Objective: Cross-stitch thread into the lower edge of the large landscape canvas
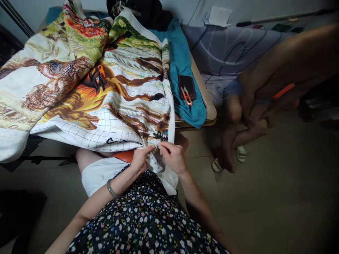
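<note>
Grey tiled floor [256, 197] lies below the grip; ahead drapes a large white gridded cloth with multicoloured stitching [137, 86], its near edge pinched by the left hand [140, 159]; the right hand [174, 157] pinches beside, on what I cannot tell; bunched weight could drag the edge loose

A phone [190, 82] lies on a teal cloth [180, 53] draped over a beige table [210, 107], with a black bundle [156, 16] at the back; on the right, a seated person [262, 70], slippers [241, 154] on the floor [265, 183]
</note>
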{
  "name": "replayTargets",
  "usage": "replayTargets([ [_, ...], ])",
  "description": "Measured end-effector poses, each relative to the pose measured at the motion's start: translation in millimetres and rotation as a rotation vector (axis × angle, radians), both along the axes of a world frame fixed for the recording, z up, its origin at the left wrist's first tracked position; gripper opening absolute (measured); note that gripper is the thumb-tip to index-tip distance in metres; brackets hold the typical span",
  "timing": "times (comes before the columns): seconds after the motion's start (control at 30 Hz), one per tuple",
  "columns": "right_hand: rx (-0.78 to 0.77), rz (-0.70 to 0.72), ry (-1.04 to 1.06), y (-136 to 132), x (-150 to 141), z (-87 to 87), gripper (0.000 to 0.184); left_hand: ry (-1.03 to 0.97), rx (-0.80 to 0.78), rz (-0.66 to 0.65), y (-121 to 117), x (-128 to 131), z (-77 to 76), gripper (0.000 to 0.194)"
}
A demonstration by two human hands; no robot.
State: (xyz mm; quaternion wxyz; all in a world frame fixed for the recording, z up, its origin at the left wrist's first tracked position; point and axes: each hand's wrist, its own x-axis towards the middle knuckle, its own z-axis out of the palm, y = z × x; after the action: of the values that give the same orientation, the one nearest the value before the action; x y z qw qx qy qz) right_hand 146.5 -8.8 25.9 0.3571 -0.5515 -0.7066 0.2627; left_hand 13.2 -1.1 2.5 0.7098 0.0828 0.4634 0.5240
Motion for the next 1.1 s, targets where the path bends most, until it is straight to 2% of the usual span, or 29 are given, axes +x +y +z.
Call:
replayTargets([
  [0.23, 0.011, 0.042, -0.002, 3.9, 3.7, -5.0, 0.019, -0.002, -0.012, -0.018, -0.9, -0.5, -1.0, 0.029],
  [0.43, 0.1, 0.114, -0.055, 6.0, 4.9, -2.8, 0.021, -0.03, -0.021, -0.021, -0.7, -0.7, 1.1, 0.031],
  [0.63, 0.128, 0.101, -0.078, 1.6, 2.8, -0.1, 0.02, -0.032, -0.083, -0.014, 0.4, -1.3, 6.6, 0.031],
  [0.7, 0.07, 0.071, -0.011, -0.9, 6.2, -0.8, 0.017, -0.026, -0.075, -0.004, 0.7, -1.3, 7.5, 0.032],
  [0.77, -0.031, -0.005, 0.15, -1.0, 13.2, -4.6, 0.014, -0.024, -0.066, -0.002, 1.0, -1.5, 8.2, 0.033],
  [0.83, -0.097, -0.166, 0.409, 3.1, 22.0, -12.8, 0.015, -0.031, -0.07, -0.009, 1.2, -2.0, 9.0, 0.036],
  [0.9, -0.095, -0.392, 0.684, 11.6, 28.9, -25.2, 0.02, -0.042, -0.084, -0.023, 1.3, -2.8, 10.0, 0.038],
  [0.97, -0.115, -0.537, 0.85, 21.7, 30.3, -39.6, 0.026, -0.048, -0.095, -0.033, 1.4, -3.4, 10.9, 0.039],
  [1.0, -0.155, -0.535, 0.871, 26.1, 28.3, -46.6, 0.029, -0.05, -0.095, -0.034, 1.4, -3.6, 11.2, 0.039],
  [1.1, -0.259, -0.336, 0.784, 32.7, 15.1, -62.3, 0.031, -0.042, -0.078, -0.012, 1.3, -3.3, 11.4, 0.039],
])
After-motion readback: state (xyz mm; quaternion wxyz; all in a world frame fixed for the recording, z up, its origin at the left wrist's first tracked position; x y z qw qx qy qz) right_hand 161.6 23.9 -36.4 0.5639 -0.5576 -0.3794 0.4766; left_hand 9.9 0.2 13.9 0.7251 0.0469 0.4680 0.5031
